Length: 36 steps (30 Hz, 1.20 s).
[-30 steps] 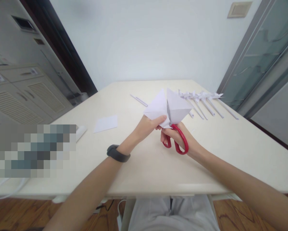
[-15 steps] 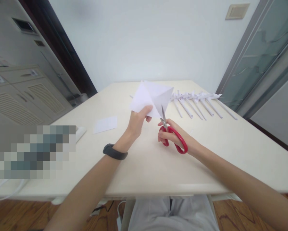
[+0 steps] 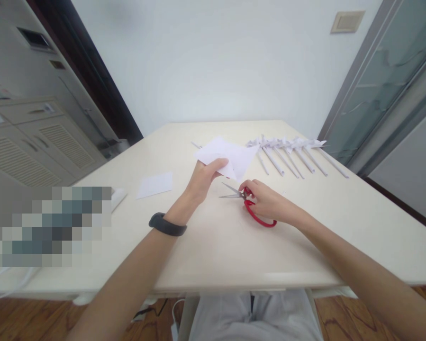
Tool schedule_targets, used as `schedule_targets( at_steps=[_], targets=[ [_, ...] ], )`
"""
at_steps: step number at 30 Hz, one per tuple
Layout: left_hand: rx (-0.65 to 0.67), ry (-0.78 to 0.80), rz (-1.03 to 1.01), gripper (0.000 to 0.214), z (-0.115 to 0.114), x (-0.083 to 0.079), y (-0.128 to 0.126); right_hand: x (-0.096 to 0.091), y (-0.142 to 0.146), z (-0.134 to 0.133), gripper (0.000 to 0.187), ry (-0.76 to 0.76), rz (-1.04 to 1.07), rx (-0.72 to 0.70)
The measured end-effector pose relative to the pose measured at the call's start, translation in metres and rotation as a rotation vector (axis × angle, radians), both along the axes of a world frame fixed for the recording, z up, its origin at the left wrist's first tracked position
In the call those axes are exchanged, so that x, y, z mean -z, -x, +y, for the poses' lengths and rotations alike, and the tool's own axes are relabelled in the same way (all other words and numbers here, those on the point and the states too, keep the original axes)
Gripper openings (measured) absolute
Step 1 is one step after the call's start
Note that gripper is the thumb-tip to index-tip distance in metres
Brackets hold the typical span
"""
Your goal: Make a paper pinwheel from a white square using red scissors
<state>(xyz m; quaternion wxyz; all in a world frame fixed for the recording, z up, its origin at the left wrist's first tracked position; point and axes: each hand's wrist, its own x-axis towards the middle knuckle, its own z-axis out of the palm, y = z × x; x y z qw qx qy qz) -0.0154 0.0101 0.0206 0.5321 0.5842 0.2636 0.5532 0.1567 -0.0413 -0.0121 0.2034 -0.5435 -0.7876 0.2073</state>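
Note:
My left hand (image 3: 203, 179) pinches a folded white paper (image 3: 230, 157) by its near edge and holds it just above the cream table (image 3: 213, 246). A dark band sits on that wrist. My right hand (image 3: 266, 201) rests on the table with its fingers through the handles of the red scissors (image 3: 250, 208). The scissors lie flat on the tabletop, their blades slightly parted and pointing left, just below the paper. Scissors and paper are apart.
Several rolled white paper sticks with folded heads (image 3: 291, 154) lie in a row at the back right. A small white sheet (image 3: 155, 184) lies left of my hands. A white cable (image 3: 6, 284) hangs at the near left edge. Cabinets stand to the left, a glass door to the right.
The scissors came out from under the paper and went down flat onto the table. My left hand lowered and tilted the paper, which now hangs lower and more level.

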Motion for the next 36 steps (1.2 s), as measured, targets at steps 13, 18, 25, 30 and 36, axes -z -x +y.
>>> schedule_targets(
  at_steps=[13, 18, 25, 30, 36],
  targets=[
    [0.109, 0.049, 0.153, 0.027, -0.004, 0.002, -0.001, 0.011, -0.005, 0.008, 0.039, -0.038, -0.085, -0.072],
    [0.133, 0.030, 0.170, 0.029, -0.002, 0.005, 0.000, 0.015, -0.006, 0.011, 0.036, -0.045, -0.099, -0.064],
    [0.163, 0.013, 0.153, 0.034, 0.000, 0.009, 0.000, 0.005, -0.005, 0.008, 0.020, -0.012, -0.064, -0.021],
    [0.171, 0.016, 0.162, 0.030, -0.001, 0.009, -0.001, 0.002, -0.002, 0.005, 0.018, -0.020, -0.077, -0.004],
    [0.175, 0.013, 0.166, 0.028, 0.000, 0.009, -0.001, 0.003, -0.003, 0.006, 0.015, -0.083, -0.047, -0.037]
  ],
)
